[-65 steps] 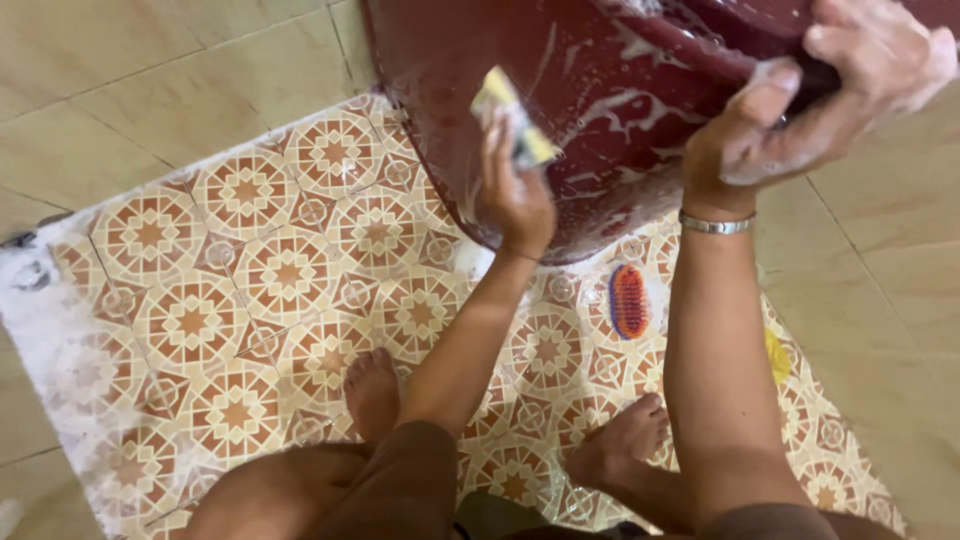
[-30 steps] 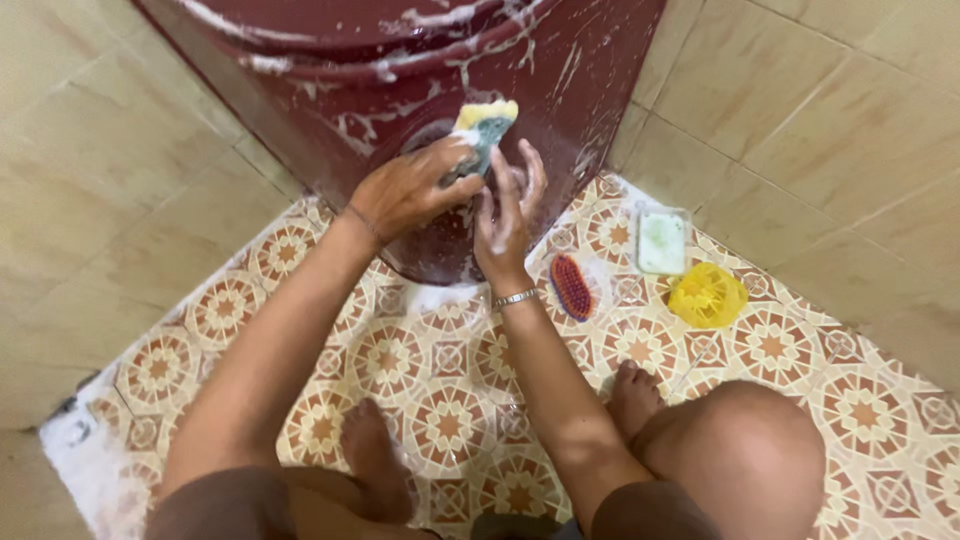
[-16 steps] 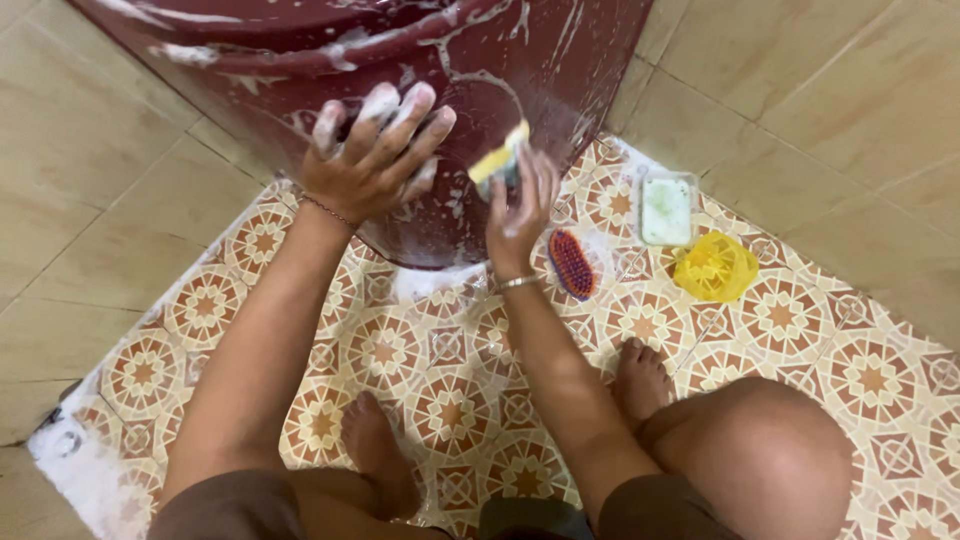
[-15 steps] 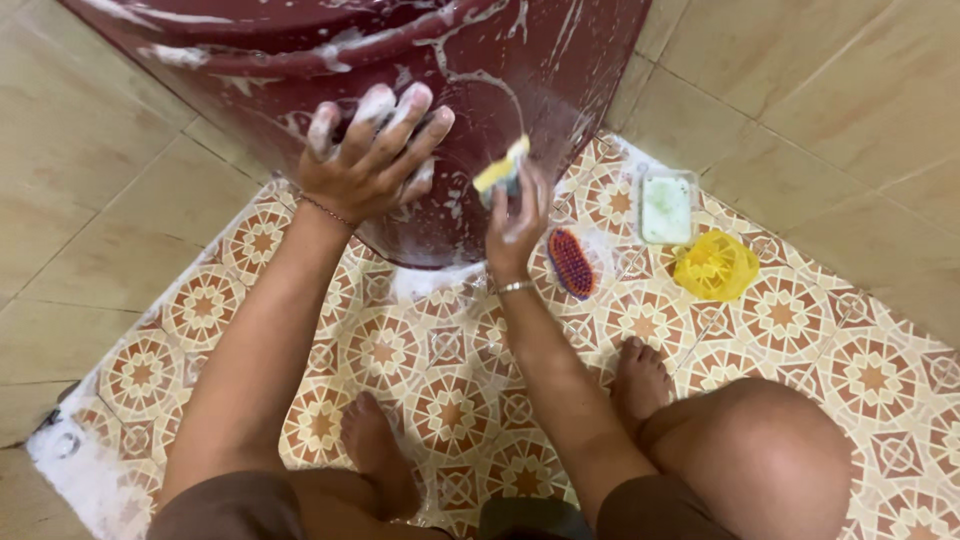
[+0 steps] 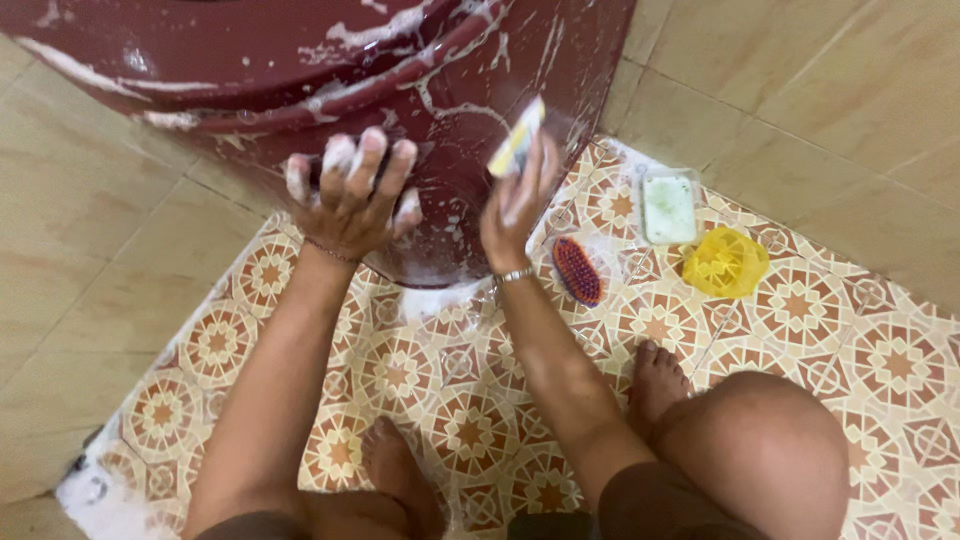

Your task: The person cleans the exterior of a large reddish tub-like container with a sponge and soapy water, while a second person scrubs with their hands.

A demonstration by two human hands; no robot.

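A large dark red plastic tub, streaked with white soap foam, stands on the floor in front of me. My left hand, foamy and with fingers spread, presses flat against the tub's side below its rim. My right hand grips a yellow sponge and holds it against the tub's wall, to the right of my left hand. A metal bangle sits on my right wrist. I squat with both bare feet on the patterned tiles.
A red scrubbing brush lies on the orange patterned tiles just right of my right wrist. Farther right are a soap dish with a pale green bar and a yellow net scrubber. Foam pools at the floor's lower left.
My left hand moved off the sponge and now presses on the tub below the rim. My right hand took the sponge and has carried it up the tub's wall.
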